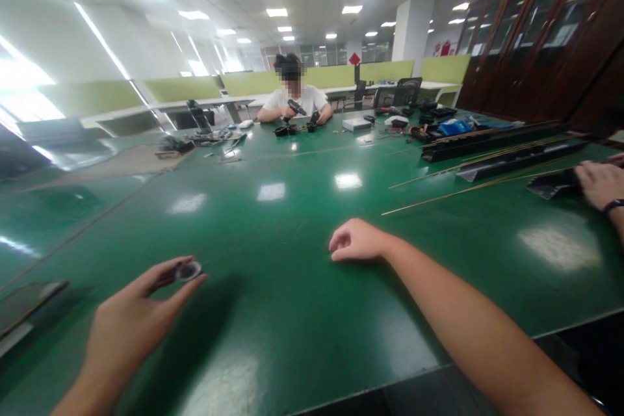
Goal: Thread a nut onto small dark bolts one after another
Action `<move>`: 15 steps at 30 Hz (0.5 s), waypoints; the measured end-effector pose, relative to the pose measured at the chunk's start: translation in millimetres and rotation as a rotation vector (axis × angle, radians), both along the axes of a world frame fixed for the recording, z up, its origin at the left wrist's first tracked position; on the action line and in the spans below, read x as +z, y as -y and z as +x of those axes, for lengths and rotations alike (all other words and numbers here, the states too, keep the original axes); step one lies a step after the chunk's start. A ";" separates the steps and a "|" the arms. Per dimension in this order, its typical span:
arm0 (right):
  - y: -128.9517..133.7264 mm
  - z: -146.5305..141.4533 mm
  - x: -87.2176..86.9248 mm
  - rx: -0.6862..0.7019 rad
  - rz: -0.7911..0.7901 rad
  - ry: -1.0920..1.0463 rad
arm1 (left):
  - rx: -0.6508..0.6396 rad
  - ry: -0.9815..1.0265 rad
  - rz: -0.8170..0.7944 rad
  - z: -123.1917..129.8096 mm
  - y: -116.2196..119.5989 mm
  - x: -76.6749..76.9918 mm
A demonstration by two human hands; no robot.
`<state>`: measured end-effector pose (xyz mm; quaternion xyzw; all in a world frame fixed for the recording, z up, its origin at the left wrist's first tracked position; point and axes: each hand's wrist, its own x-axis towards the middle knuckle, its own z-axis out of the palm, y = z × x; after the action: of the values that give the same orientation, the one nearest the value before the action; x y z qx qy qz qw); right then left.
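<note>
Between the thumb and fingers of my left hand (131,315) is a small round dark piece with a pale, ring-like rim (188,270). This hand is raised over the green table (287,273), and its shadow falls to the right. What kind of piece it is, I cannot make out. My right hand (358,240) rests on the tabletop with its fingers loosely curled in. No object shows in it, though part of the palm is hidden. The nearest thing to it is a thin brass-coloured rod (414,205) further back.
Across the table a person (292,101) holds a dark power tool (296,107). At the right edge another person's hand (602,183) rests on a black channel piece (550,184). Long black channels (517,159) and thin rods lie nearby. A flat panel (29,309) lies at left.
</note>
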<state>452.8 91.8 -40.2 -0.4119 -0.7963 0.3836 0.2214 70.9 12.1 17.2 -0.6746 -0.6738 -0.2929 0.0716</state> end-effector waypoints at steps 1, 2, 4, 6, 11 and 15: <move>-1.1 1.3 -0.6 -0.009 0.004 -0.016 | -0.033 0.020 -0.035 12.0 -10.8 -1.6; -2.4 2.5 -1.3 -0.023 0.012 -0.030 | -0.094 0.043 -0.060 26.0 -21.6 -3.1; -4.9 4.1 -3.3 -0.062 0.027 -0.049 | -0.255 0.101 -0.062 56.8 -42.6 -7.0; -7.5 4.3 -6.2 -0.105 0.036 -0.050 | -0.387 0.142 -0.073 86.8 -61.7 -13.9; -11.7 1.0 -15.9 -0.192 0.103 -0.037 | -0.590 0.102 -0.049 135.7 -87.7 -39.6; -10.3 -3.1 -19.2 -0.213 0.164 -0.022 | -0.686 0.084 -0.056 141.0 -85.4 -54.0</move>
<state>449.7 102.1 -59.4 -0.4705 -0.7742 0.2960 0.3027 211.9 97.5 -36.8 -0.8510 -0.4177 -0.3088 -0.0776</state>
